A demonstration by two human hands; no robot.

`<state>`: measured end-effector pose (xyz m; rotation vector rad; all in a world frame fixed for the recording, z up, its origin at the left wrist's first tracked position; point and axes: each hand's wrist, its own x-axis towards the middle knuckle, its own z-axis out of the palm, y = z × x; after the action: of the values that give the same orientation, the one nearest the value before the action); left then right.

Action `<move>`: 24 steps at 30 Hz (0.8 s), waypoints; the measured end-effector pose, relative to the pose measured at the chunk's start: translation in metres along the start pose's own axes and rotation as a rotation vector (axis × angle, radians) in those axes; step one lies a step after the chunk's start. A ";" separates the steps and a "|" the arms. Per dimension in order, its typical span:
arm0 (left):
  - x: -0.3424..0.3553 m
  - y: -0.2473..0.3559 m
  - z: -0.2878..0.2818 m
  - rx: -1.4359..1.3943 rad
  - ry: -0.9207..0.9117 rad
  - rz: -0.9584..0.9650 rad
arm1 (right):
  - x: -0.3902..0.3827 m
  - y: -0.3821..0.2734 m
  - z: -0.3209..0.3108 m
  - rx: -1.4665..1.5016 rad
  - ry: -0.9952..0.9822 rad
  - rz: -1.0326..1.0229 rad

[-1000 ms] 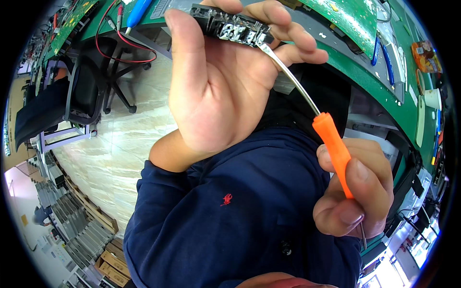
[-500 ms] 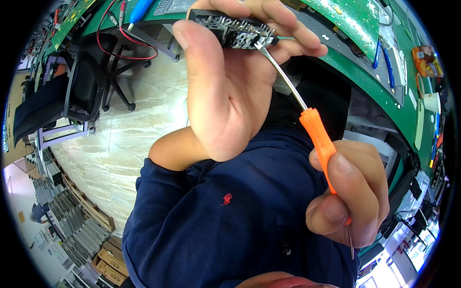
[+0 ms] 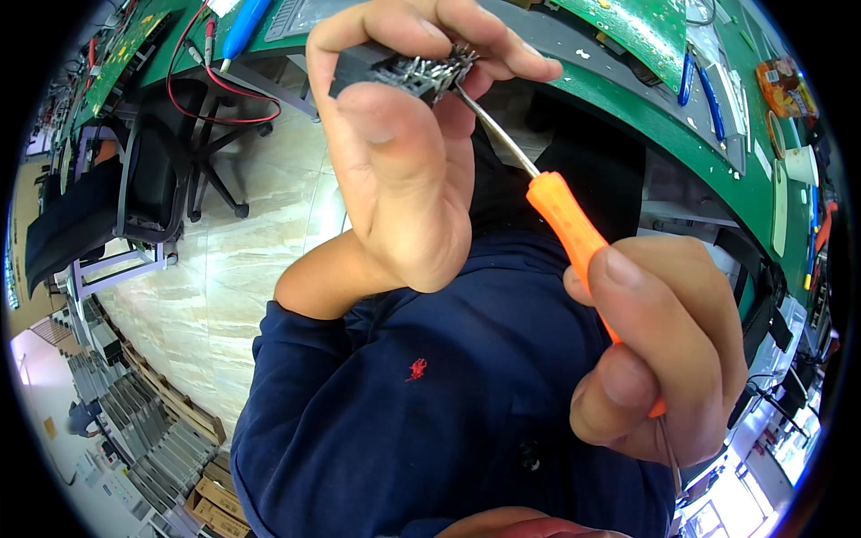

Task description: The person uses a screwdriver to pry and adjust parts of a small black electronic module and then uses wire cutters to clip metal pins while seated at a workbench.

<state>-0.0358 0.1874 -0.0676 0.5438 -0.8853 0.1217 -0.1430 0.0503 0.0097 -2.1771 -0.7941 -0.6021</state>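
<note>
Pinching a black pinned component (image 3: 417,73) beyond the palm of the left hand (image 3: 404,179); gripping an orange-handled screwdriver (image 3: 565,215) in the right hand (image 3: 664,350), tip at the component's end nearest that hand. Probably best pressed lightly, angled clear of the left fingertips.

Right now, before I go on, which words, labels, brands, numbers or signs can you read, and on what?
No text is clearly readable.
Orange-brown packet: printing, too small and blurred.
Cardboard cartons: markings, too small.
Navy shirt: red emblem, no words visible.
Black pinned component in the left hand: none visible.
Orange-handled screwdriver in the right hand: none visible.
</note>
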 end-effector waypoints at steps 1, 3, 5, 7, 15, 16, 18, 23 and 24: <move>0.000 -0.001 0.001 -0.012 -0.005 0.014 | 0.000 0.002 0.006 0.038 0.056 -0.010; 0.001 -0.001 0.002 -0.024 -0.014 0.025 | -0.001 0.007 0.018 0.078 0.150 -0.038; 0.000 0.000 -0.003 0.001 -0.010 0.024 | -0.003 0.014 0.026 0.085 0.207 -0.074; -0.004 0.010 -0.020 0.106 -0.006 -0.036 | -0.006 0.019 0.032 0.101 0.224 -0.107; 0.000 0.028 -0.012 -0.145 0.127 -0.197 | -0.005 0.015 0.057 0.142 0.380 -0.101; 0.002 0.032 -0.012 -0.158 0.139 -0.222 | -0.005 0.016 0.058 0.132 0.387 -0.111; 0.005 0.038 -0.011 -0.180 0.173 -0.266 | -0.003 0.016 0.063 0.106 0.419 -0.116; 0.013 0.044 -0.003 -0.199 0.289 -0.412 | -0.005 0.017 0.074 0.062 0.438 -0.150; 0.015 0.043 -0.002 -0.201 0.315 -0.438 | -0.006 0.017 0.072 0.056 0.412 -0.160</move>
<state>-0.0394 0.2238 -0.0399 0.5014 -0.4504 -0.2716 -0.1227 0.0943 -0.0472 -1.8592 -0.7511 -1.0549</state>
